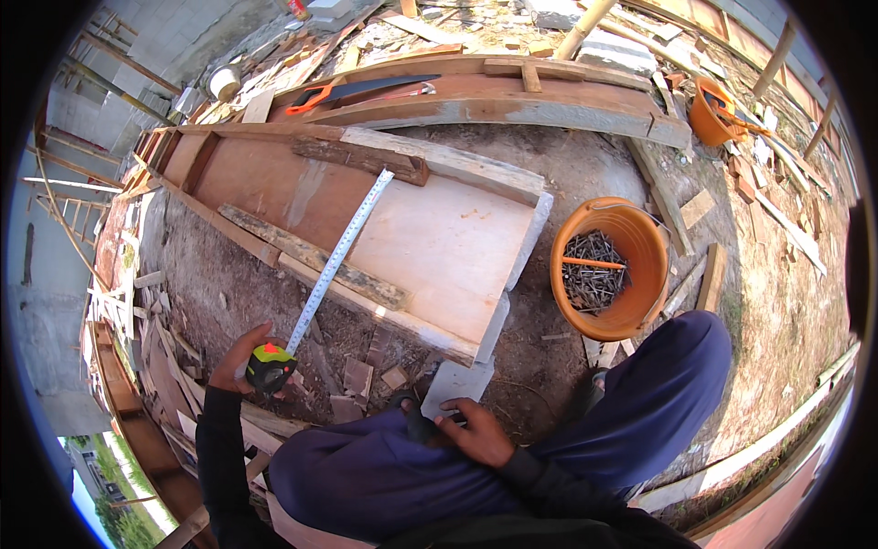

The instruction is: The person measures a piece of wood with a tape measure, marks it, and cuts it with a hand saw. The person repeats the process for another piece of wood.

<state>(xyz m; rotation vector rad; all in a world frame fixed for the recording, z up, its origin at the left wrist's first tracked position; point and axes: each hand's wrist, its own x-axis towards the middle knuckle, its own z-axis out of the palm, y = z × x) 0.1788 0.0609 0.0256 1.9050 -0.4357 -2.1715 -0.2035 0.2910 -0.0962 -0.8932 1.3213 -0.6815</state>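
My left hand [240,361] grips a black and lime-yellow tape measure [271,368] at the left. Its white blade [339,254] runs out across a long wooden form panel [439,247] with timber edges, reaching the short rough board [361,159] along the far side. A second loose rough strip [315,258] lies under the blade near the close edge. My right hand [477,434] rests low between my knees with curled fingers. Something dark [420,425] shows at its fingertips; what it is cannot be made out.
An orange bucket [651,274] of nails with an orange pencil [593,263] stands right of the panel. Behind, a handsaw [366,89] lies on another form. A second orange bucket [713,114] holds tools. Grey blocks [455,386] support the panel's near end; wood scraps [357,375] litter the ground.
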